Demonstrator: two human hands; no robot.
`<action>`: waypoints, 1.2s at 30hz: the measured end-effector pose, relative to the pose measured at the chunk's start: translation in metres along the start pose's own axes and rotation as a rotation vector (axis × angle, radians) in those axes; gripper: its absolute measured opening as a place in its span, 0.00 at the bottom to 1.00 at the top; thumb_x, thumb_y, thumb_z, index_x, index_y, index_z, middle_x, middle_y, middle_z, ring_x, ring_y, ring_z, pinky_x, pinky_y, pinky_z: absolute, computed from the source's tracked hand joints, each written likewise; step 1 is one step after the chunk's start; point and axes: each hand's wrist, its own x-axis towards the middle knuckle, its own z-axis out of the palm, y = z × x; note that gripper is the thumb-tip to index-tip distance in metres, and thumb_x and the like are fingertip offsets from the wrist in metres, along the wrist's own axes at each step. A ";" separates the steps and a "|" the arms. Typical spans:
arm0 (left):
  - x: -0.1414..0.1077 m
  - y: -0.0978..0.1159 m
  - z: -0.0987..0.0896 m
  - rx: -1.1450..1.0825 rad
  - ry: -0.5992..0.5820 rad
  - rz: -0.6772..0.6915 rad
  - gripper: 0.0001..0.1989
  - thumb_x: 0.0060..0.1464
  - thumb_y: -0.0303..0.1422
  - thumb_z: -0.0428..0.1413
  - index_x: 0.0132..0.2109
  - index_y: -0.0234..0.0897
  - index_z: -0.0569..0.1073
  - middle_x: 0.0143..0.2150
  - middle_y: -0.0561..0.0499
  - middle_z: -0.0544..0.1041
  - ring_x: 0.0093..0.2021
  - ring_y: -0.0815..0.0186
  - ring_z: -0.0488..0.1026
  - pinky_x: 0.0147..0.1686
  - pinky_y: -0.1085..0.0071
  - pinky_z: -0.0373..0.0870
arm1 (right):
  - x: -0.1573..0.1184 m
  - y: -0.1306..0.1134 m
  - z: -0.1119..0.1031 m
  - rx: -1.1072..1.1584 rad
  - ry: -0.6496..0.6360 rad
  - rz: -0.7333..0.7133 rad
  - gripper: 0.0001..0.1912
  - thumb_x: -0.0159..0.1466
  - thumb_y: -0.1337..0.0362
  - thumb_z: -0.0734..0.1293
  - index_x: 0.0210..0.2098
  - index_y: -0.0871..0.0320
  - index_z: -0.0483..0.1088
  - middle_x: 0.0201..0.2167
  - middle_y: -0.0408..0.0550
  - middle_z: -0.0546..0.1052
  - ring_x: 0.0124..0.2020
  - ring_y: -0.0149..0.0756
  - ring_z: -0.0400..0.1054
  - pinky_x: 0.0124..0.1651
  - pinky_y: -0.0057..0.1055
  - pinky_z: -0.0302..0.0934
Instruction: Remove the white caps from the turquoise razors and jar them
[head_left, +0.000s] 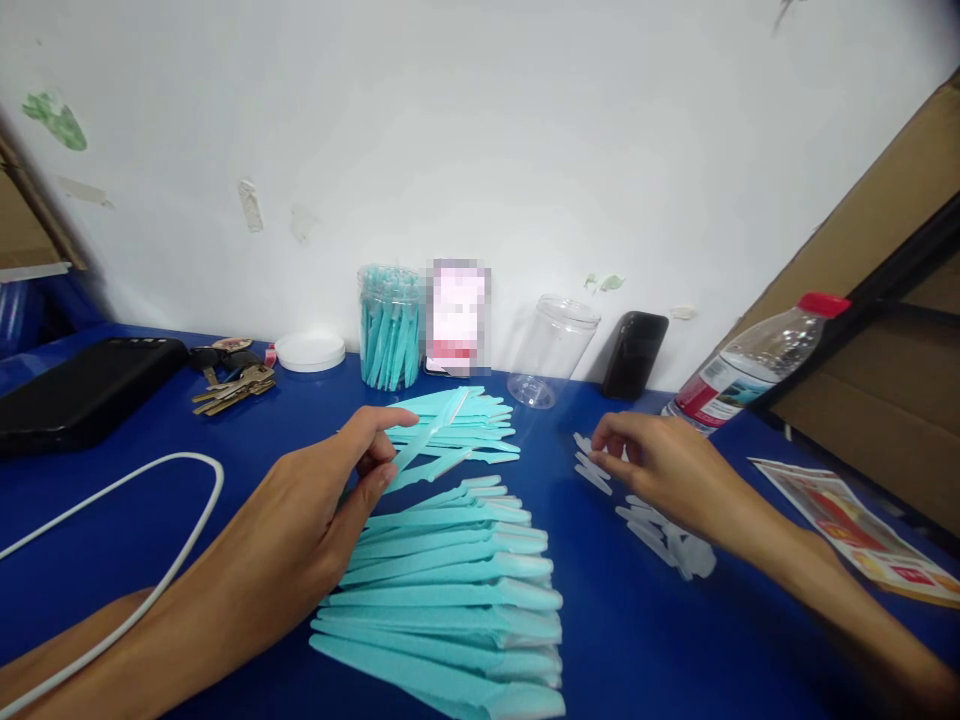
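Observation:
My left hand [330,500] pinches a turquoise eyebrow razor [429,432] between thumb and fingers, its blade end pointing up and to the right. Below it lies a row of turquoise razors [450,590] with pale capped ends facing right. Another pile of razors [491,420] lies just behind the held one. On the right, my right hand [637,455] is closed in a pinch on a small translucent blade cap [586,462] at the edge of the loose caps. More caps [667,535] lie below that hand.
Along the wall stand a jar full of razors [390,335], a lit phone [457,320], a tilted clear jar [555,350] and a black phone [635,355]. A bottle [757,365] leans right. Left are a white lid [310,351], keys [236,388], a power bank [90,390] and a white cable [214,480].

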 end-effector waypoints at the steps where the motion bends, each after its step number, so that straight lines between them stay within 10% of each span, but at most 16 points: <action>1: 0.000 0.000 -0.001 0.006 -0.006 0.011 0.13 0.75 0.37 0.47 0.62 0.49 0.67 0.36 0.59 0.75 0.30 0.70 0.73 0.33 0.75 0.68 | -0.001 0.001 0.001 -0.025 -0.050 -0.012 0.05 0.69 0.63 0.68 0.38 0.53 0.77 0.32 0.46 0.82 0.32 0.43 0.75 0.32 0.34 0.56; 9: -0.001 0.005 -0.006 0.052 -0.062 0.049 0.12 0.77 0.37 0.47 0.62 0.47 0.67 0.35 0.59 0.78 0.31 0.68 0.80 0.30 0.77 0.70 | -0.003 -0.006 0.009 -0.004 -0.050 -0.053 0.07 0.71 0.67 0.65 0.41 0.55 0.76 0.37 0.49 0.83 0.36 0.45 0.76 0.36 0.36 0.58; 16: -0.012 0.009 -0.003 0.082 -0.076 0.134 0.14 0.78 0.40 0.46 0.66 0.58 0.64 0.38 0.62 0.83 0.34 0.68 0.84 0.31 0.77 0.72 | -0.022 -0.049 0.001 0.917 0.041 -0.026 0.15 0.71 0.50 0.70 0.40 0.55 0.79 0.27 0.43 0.75 0.25 0.35 0.69 0.24 0.28 0.64; 23: -0.018 0.004 0.000 0.084 -0.182 0.300 0.18 0.79 0.34 0.44 0.70 0.50 0.60 0.57 0.52 0.83 0.51 0.62 0.84 0.43 0.73 0.77 | -0.029 -0.062 0.003 1.382 0.036 0.018 0.11 0.58 0.61 0.84 0.35 0.55 0.81 0.31 0.41 0.78 0.23 0.27 0.72 0.27 0.23 0.68; 36: -0.032 0.003 -0.004 0.291 -0.242 0.448 0.37 0.69 0.21 0.44 0.79 0.50 0.49 0.63 0.53 0.81 0.56 0.64 0.83 0.51 0.70 0.77 | -0.031 -0.065 0.004 1.533 -0.021 0.001 0.05 0.61 0.67 0.82 0.37 0.56 0.84 0.25 0.40 0.79 0.22 0.25 0.72 0.26 0.19 0.68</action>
